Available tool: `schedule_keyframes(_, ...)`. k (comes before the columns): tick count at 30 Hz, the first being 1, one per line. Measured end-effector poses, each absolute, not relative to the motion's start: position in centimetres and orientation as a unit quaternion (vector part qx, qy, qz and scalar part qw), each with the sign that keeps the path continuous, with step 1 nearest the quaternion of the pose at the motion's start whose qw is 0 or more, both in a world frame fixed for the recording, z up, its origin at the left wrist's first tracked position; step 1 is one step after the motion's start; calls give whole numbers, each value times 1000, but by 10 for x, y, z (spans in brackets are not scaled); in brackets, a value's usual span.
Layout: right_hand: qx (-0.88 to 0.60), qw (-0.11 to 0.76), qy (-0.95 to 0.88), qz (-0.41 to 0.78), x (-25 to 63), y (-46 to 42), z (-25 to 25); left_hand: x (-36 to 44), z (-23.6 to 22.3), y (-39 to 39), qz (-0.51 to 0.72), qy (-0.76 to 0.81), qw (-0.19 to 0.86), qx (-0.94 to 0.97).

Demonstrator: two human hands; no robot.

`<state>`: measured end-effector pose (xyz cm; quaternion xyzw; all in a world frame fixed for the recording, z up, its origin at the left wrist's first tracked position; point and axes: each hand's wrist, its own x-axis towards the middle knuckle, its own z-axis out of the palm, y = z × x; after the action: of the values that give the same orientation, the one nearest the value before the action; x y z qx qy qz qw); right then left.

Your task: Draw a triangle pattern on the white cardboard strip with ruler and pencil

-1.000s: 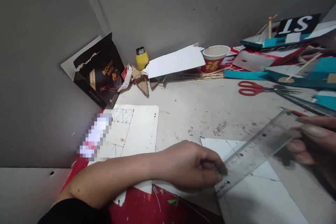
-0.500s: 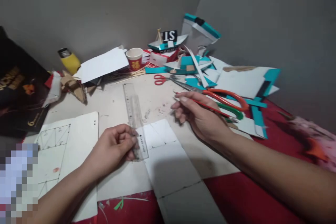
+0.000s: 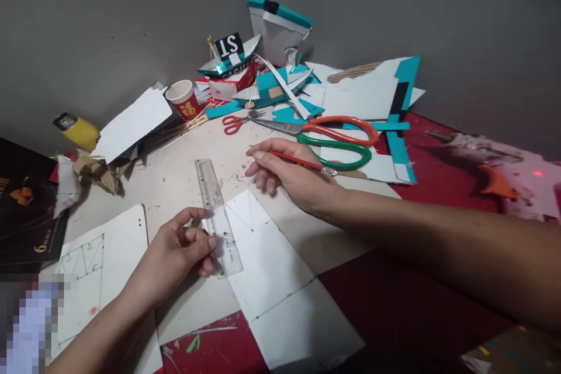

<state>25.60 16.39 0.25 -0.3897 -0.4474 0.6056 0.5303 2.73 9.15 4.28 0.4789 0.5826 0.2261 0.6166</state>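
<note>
My left hand [image 3: 179, 251] pinches the near end of a clear plastic ruler [image 3: 214, 207], which lies along the left edge of a white card strip [image 3: 272, 269] marked with pencil lines. My right hand [image 3: 289, 178] rests past the card's far end and grips a thin red pencil [image 3: 302, 162] between its fingers. Both hands lie on a pale, stained work surface [image 3: 175, 178].
Large orange-and-green scissors [image 3: 333, 137] and small red scissors [image 3: 234, 123] lie behind the right hand. A red paper cup [image 3: 184, 99], a yellow bottle [image 3: 76, 128], skewers, teal-and-white card scraps [image 3: 372, 93] and a small card boat model [image 3: 228, 55] crowd the back corner. A drawn white sheet [image 3: 100, 257] lies left.
The view has swung right toward the corner. The right hand let go of the ruler's far end and now holds the pencil; the left hand turned the ruler to lie along the card.
</note>
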Motion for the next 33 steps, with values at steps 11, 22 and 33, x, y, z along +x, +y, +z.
schedule_keyframes(11,-394,527,-463,593,257,162,6,29,41,90,204,610,575,506)
schedule_keyframes(22,-400,523,-460,595,257,161,9,28,46,91,156,626,544,536)
schedule_keyframes(33,-397,524,-464,594,257,162,7,26,44,89,132,635,464,604)
